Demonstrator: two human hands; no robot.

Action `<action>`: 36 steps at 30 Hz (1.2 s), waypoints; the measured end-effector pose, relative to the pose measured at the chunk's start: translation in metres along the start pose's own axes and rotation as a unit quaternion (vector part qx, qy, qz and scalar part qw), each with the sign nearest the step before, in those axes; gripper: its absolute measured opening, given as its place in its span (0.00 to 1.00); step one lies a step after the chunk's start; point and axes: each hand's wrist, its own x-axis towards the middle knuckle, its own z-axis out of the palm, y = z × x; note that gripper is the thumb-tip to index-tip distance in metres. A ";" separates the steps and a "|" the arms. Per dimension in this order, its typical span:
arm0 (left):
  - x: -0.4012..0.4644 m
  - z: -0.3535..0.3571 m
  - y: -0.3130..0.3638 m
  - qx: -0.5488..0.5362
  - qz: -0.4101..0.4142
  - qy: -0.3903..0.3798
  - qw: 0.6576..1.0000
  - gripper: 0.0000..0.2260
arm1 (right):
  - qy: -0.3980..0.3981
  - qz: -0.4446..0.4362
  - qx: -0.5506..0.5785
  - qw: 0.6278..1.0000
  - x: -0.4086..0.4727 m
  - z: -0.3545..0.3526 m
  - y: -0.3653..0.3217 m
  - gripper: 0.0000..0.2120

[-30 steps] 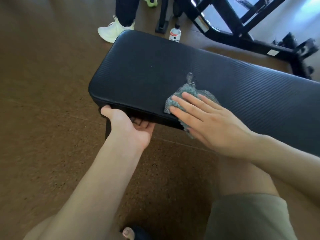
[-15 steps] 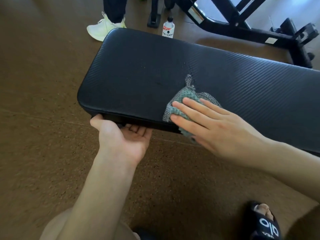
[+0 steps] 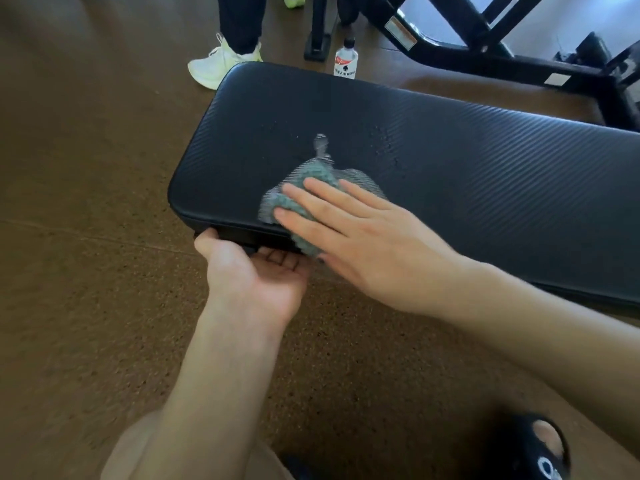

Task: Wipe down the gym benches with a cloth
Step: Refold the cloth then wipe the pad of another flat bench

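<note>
The long black padded gym bench [image 3: 450,174] fills the middle of the frame, from center-left to the right edge. On it, near the front edge, sits the small blue-green knobbly cloth [image 3: 304,181] w/ a thin gray mesh part around it. The right hand [image 3: 360,233] lies flat on top of the cloth, fingers out straight and a bit spread — it is not gripping, just pressing the cloth down onto the bench top. The left hand [image 3: 256,268] is at the front edge, palm up, fingers curled under the bench & thumb against the side, so it holds the bench steady.

Small wet drops show on the bench top, just past the cloth toward the top of the frame.

To wipe well, I think the flat hand should keep even push on the cloth and slide in long strokes up over those drops, then along to the right — that big part looks not done yet. Keep the cloth bunched under the palm so it doesn't slip out, esp. at the rounded edge.

At the top of the frame stand a small clear bottle w/ a white label [image 3: 345,62] and 1 white sneaker [image 3: 218,64] of another person.
</note>
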 end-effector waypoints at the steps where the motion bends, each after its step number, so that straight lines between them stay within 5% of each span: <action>1: 0.000 -0.001 -0.001 0.003 0.008 0.000 1.000 0.27 | -0.015 0.003 -0.007 1.000 -0.016 -0.001 0.007 0.28; 8: -0.008 0.002 -0.018 0.101 0.094 0.013 0.990 0.28 | -0.064 -0.024 0.010 0.998 -0.027 -0.007 0.032 0.28; 13: -0.015 -0.007 -0.027 0.223 0.265 0.214 0.913 0.14 | -0.045 -0.051 0.077 0.995 0.056 -0.004 0.023 0.31; 15: -0.021 -0.004 -0.023 0.309 0.445 0.190 0.819 0.10 | -0.036 -0.051 0.088 0.994 0.064 -0.003 0.021 0.30; 17: -0.016 -0.004 -0.021 0.434 0.603 0.148 0.652 0.11 | -0.039 -0.056 0.100 0.993 0.046 -0.003 0.030 0.28; 19: -0.002 -0.008 -0.028 0.527 0.659 0.140 0.518 0.11 | -0.052 -0.045 0.102 0.992 0.009 -0.005 0.049 0.28; 21: 0.015 -0.011 -0.040 0.578 0.656 0.119 0.471 0.09 | -0.064 -0.023 0.091 0.994 -0.034 -0.007 0.070 0.28; 27: 0.042 -0.006 -0.061 0.513 0.671 0.118 0.522 0.11 | -0.080 0.015 0.080 0.993 -0.071 -0.007 0.085 0.28; 36: 0.048 -0.007 -0.060 0.512 0.690 0.115 0.499 0.09 | -0.035 0.000 0.107 0.994 0.071 -0.004 0.062 0.27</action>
